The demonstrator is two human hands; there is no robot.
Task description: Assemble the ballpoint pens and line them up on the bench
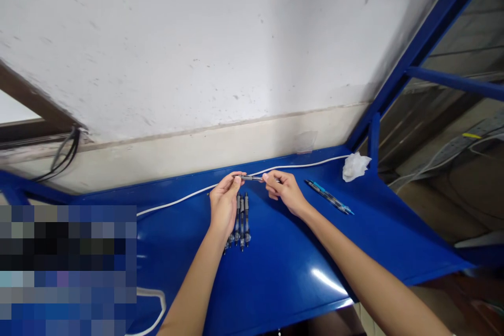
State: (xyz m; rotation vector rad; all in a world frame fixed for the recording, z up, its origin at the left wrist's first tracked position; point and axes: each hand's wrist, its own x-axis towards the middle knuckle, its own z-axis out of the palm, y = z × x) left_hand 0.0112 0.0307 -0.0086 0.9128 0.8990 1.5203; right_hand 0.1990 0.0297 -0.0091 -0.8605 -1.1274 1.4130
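Note:
Just above the blue tabletop, a slim pen [247, 177] with a grey grip lies level between my two hands. My left hand [225, 199] is closed around its left part, thumb on top. At the thin, paler right end, the fingertips of my right hand [284, 187] pinch it. Whether that thin end is the refill or part of the barrel, I cannot tell. Beneath and beside my left hand, several dark clickable pens [242, 220] lie side by side, partly hidden by the wrist.
Right of my hands lie a few more pens [328, 197], one with blue parts. A white cable [177, 200] runs along the back of the blue table [275, 283] to a crumpled white tissue [355, 166]. A blue metal frame [397, 73] rises at right. The lower left is pixelated.

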